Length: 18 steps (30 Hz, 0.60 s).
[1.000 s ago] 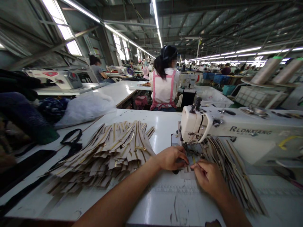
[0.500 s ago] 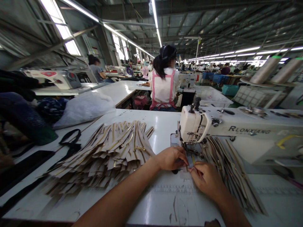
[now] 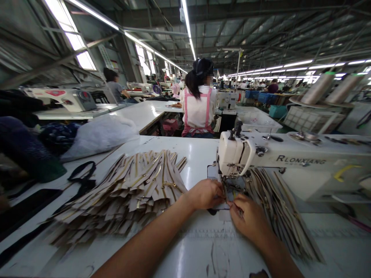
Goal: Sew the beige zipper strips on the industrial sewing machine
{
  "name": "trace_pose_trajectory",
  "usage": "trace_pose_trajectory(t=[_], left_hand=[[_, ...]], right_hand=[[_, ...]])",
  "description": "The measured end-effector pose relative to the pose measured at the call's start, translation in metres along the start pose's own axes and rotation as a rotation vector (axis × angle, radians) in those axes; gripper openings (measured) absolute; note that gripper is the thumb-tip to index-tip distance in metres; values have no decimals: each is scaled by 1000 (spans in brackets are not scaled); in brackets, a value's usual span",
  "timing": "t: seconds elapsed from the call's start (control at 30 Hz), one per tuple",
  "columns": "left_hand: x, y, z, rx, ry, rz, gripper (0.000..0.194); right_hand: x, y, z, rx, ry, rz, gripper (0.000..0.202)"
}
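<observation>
My left hand [image 3: 207, 194] is closed, its fingertips pinching a small, light strip of fabric [image 3: 226, 195] just in front of the needle area of the white sewing machine [image 3: 233, 154]. Close against it, my right hand [image 3: 249, 216] pinches the near end of the same strip with thumb and forefinger. Fingers hide most of the strip, so its exact kind is unclear. Left of my forearm lies a large pile of beige zippers [image 3: 139, 185] with gold teeth and pulls. More zippers [image 3: 275, 208] lie in a bundle beneath the machine arm, right of my right hand.
A dark strap [image 3: 82, 173] and a translucent plastic bag [image 3: 104, 133] lie at the left. Thread cones [image 3: 319, 88] stand at the right rear. Ahead, a co-worker in a pink-strapped apron [image 3: 198, 104] sits with their back to me. Ruler markings run across the white table [image 3: 185, 255].
My fingertips have shifted slightly at the needle area, and the small piece shows less below them. The whole view has moved slightly; the zipper piles stay in place.
</observation>
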<state>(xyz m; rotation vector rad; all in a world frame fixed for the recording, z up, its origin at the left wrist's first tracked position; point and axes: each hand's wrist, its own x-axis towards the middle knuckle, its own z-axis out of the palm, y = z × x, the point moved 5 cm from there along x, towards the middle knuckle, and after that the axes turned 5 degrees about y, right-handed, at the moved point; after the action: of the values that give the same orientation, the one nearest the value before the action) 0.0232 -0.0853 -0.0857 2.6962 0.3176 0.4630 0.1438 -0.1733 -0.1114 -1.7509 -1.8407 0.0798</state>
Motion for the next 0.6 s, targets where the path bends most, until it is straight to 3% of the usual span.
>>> trace_pose_trajectory(t=[0.1,0.6], left_hand=[[-1,1,0,72,19,-29,14],[0,-6,3,251,79,-168,20]], right_hand=[[1,0,0,-3,16,28,24],[15,-3,10,-191,-71,59,43]])
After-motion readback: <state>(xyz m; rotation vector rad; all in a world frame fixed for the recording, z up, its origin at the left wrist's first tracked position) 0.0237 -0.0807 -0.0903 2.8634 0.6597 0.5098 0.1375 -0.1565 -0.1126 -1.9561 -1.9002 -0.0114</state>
